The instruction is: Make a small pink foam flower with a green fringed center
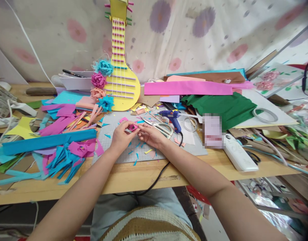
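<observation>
Pink paper flower [133, 127], half-rolled over the grey cutting mat [119, 150] beside the scissors [157, 125], pinched between the fingertips of left hand [122, 135] and right hand [150, 135]; rolling seems underway, so tightening likely calls for steady grip.

2 hands: left [121, 135], right [150, 135] | pinching pink paper flower [133, 127] | over grey cutting mat [154, 152] | scissors [159, 126] beside

Matt pink paper flower [133, 127]; shiny metal scissors [157, 125]; smooth wood table [134, 175]; grey matt mat [149, 154].
</observation>
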A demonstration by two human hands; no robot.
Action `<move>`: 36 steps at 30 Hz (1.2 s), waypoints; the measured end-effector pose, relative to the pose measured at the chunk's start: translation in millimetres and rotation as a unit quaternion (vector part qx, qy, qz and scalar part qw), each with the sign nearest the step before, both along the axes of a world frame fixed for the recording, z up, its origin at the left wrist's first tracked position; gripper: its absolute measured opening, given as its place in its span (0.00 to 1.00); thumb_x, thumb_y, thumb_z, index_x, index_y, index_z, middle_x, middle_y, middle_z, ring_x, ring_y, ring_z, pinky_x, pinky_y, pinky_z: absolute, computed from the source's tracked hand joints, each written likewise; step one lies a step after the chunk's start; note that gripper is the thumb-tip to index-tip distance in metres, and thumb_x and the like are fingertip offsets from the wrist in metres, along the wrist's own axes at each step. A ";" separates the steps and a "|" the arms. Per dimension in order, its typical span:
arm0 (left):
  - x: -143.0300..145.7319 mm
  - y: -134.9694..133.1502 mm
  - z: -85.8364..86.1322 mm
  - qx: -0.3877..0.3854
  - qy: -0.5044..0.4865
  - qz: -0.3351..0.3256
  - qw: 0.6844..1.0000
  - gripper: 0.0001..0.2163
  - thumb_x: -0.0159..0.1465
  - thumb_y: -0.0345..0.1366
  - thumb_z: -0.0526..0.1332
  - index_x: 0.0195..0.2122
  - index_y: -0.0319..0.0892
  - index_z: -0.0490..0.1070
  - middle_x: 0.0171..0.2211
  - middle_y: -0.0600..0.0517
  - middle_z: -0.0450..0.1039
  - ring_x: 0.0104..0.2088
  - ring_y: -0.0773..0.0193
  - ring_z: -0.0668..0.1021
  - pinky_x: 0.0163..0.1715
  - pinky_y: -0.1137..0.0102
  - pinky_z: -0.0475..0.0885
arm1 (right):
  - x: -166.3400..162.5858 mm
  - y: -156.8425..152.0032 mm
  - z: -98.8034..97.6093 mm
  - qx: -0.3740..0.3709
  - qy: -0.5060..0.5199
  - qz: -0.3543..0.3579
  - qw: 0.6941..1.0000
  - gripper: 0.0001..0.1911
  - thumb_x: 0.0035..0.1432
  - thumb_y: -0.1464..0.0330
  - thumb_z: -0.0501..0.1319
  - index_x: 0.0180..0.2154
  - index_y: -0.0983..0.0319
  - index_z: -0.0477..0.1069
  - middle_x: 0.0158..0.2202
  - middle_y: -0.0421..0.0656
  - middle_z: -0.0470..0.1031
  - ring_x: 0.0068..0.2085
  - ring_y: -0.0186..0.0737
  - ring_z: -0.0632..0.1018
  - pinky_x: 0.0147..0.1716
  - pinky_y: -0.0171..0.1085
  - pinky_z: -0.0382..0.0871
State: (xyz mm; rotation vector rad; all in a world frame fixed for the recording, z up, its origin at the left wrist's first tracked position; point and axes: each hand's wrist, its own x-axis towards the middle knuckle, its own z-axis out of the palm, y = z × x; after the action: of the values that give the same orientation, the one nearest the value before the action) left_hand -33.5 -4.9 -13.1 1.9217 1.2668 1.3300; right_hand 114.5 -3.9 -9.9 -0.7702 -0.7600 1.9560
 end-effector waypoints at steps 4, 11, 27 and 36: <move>-1.9 1.1 1.4 0.012 0.025 -0.017 0.999 0.06 0.54 0.37 0.62 0.32 0.42 0.72 0.30 0.52 0.70 0.30 0.68 0.72 0.21 0.77 0.68 | 1.1 2.3 -1.0 0.029 -0.022 -0.009 0.999 0.12 0.44 0.68 0.68 0.31 0.64 0.68 0.22 0.34 0.69 0.23 0.25 0.69 0.21 0.25 0.63; 2.3 -3.3 6.9 -0.020 0.001 -0.024 1.000 0.15 0.48 0.39 0.67 0.36 0.42 0.70 0.36 0.51 0.71 0.33 0.66 0.74 0.27 0.73 0.72 | 0.8 1.4 -0.8 0.047 -0.050 -0.023 0.997 0.16 0.37 0.66 0.70 0.27 0.64 0.67 0.22 0.34 0.69 0.22 0.24 0.68 0.21 0.26 0.62; -50.8 46.2 -9.4 -0.010 0.130 0.107 0.986 0.05 0.53 0.35 0.61 0.29 0.42 0.73 0.29 0.51 0.71 0.29 0.64 0.72 0.32 0.69 0.66 | 6.1 12.2 -12.4 0.213 -0.289 -0.066 0.931 0.08 0.44 0.65 0.63 0.26 0.62 0.66 0.18 0.33 0.65 0.17 0.26 0.65 0.18 0.29 0.60; -36.6 53.7 -14.8 0.019 0.252 0.077 0.964 0.07 0.54 0.39 0.62 0.33 0.46 0.75 0.34 0.49 0.70 0.40 0.56 0.70 0.43 0.62 0.62 | 3.1 11.9 -17.6 0.249 -0.390 -0.046 0.885 0.01 0.48 0.70 0.59 0.27 0.61 0.67 0.19 0.34 0.67 0.19 0.27 0.68 0.19 0.29 0.60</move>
State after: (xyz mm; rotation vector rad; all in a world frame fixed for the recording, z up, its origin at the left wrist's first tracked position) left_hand -70.1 48.8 -27.8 2.3214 1.6653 0.9640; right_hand 117.5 8.0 -27.5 -1.2415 -1.5893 1.2227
